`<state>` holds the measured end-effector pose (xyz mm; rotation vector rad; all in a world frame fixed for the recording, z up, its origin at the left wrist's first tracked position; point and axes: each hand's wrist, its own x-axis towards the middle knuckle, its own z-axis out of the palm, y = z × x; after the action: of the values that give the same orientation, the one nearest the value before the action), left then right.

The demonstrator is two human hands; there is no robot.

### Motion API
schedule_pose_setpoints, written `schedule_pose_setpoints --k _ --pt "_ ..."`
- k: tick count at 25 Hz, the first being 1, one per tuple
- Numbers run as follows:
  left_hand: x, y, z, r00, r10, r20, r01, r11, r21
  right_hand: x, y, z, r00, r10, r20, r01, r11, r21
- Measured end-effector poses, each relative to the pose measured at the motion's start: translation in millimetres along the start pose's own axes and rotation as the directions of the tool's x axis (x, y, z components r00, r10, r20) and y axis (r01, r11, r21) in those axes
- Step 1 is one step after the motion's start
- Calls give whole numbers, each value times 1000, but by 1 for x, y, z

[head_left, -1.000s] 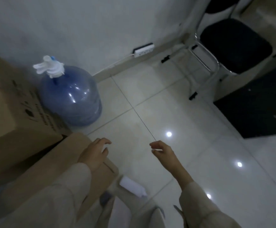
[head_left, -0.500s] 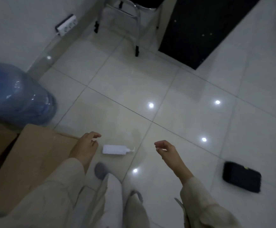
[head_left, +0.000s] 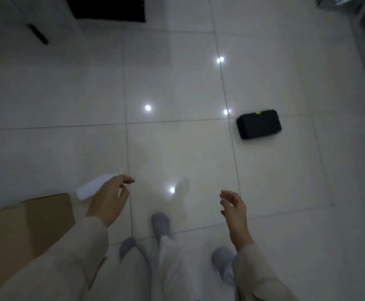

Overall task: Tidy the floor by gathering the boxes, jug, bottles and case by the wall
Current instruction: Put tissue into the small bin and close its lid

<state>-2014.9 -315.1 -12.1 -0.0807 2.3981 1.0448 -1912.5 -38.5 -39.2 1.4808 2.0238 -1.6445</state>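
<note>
Glossy pale floor tiles (head_left: 177, 88) fill my view, dotted with bright reflections of ceiling lamps. Nearest me, two feet in grey socks (head_left: 161, 223) stand on the tiles below pale trouser legs. My left hand (head_left: 108, 198) hangs above the floor with fingers loosely curled and holding nothing; my right hand (head_left: 233, 206) hangs likewise, fingers relaxed and holding nothing. A brown cardboard box (head_left: 25, 224) lies at the lower left edge of the floor, partly covered by my left sleeve. Just beyond the box's far corner a white bottle (head_left: 91, 187) lies on its side on the tiles; my left hand overlaps it in the view, and I cannot tell whether they touch. Well apart, to the right and farther off, a black case (head_left: 258, 123) with a small yellow mark on its top edge rests flat on the floor. At the far edge stand a dark panel (head_left: 105, 7) and blurred metal legs (head_left: 340, 1).
</note>
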Motion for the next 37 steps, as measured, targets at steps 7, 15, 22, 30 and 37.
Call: schedule_pose_setpoints --k 7,15,22,30,37 --pt "-3 47 89 921 214 325 -285 940 189 -25 105 -77 889 174 -423 -50 956 287" --pt "-36 55 165 760 309 571 -547 780 305 -110 229 -120 678 387 -625 -68 879 471" --pt "-63 29 283 655 332 679 -643 717 269 -99 339 -132 751 488 -445 -299 852 430" --pt "-85 -70 475 637 146 757 -449 869 210 6 446 -139 805 517 -292 -362 817 449" --pt "-89 -123 525 643 -83 761 -29 991 133 52 446 -97 852 506 -134 -398 792 463"
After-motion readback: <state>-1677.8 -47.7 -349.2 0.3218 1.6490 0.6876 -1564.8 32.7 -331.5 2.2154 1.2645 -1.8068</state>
